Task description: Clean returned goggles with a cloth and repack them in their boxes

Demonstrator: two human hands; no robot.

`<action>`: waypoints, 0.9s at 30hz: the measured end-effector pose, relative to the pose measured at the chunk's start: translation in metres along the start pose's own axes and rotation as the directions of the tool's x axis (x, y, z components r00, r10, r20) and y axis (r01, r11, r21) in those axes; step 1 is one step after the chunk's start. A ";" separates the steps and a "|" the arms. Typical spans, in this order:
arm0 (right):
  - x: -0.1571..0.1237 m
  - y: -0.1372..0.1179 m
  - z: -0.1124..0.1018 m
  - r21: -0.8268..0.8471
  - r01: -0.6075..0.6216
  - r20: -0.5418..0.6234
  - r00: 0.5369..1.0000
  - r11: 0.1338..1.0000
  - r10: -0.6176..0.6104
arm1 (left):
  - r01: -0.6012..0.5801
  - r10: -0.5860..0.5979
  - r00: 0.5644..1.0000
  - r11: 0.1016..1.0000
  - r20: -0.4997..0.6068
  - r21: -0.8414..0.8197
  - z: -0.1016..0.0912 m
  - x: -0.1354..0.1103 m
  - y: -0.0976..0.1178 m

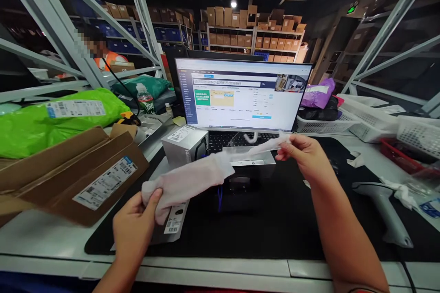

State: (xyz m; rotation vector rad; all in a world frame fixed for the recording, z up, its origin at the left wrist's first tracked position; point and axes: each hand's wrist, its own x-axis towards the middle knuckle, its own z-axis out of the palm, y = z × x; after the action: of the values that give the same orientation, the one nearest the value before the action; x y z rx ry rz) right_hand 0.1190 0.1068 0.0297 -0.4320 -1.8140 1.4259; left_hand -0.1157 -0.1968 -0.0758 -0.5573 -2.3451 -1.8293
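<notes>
A whitish, translucent wrapped strip (195,177), like a thin foam or plastic sleeve, stretches between my two hands above the black desk mat (261,219). My left hand (135,219) pinches its wider lower end, thumb on top. With closed fingertips, my right hand (302,151) grips the narrow, twisted far end. What lies inside the wrapping cannot be made out. Behind the strip stands a silver-grey box (182,146) with a white label. Partly under my left hand is a grey packet (173,222) bearing a barcode label. An open silver tray-like box part (252,158) lies below the monitor.
An open brown carton (75,183) and a green parcel bag (65,119) fill the left. A monitor (240,100) and keyboard (220,142) stand ahead. On the right are a barcode scanner (385,213) and white baskets (326,124). A person (108,59) is at far left.
</notes>
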 end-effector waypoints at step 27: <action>-0.020 0.009 0.050 -0.312 0.154 0.038 0.988 0.937 -0.150 | -0.823 0.719 0.436 0.562 0.542 -0.083 0.065 0.031 0.128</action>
State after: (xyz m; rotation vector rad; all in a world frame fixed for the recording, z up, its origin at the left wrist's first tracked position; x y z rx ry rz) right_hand 0.0932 0.0624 0.0103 -0.4315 -2.0471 1.0388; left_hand -0.0908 -0.1019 0.0330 -1.9298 -1.8581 -1.0347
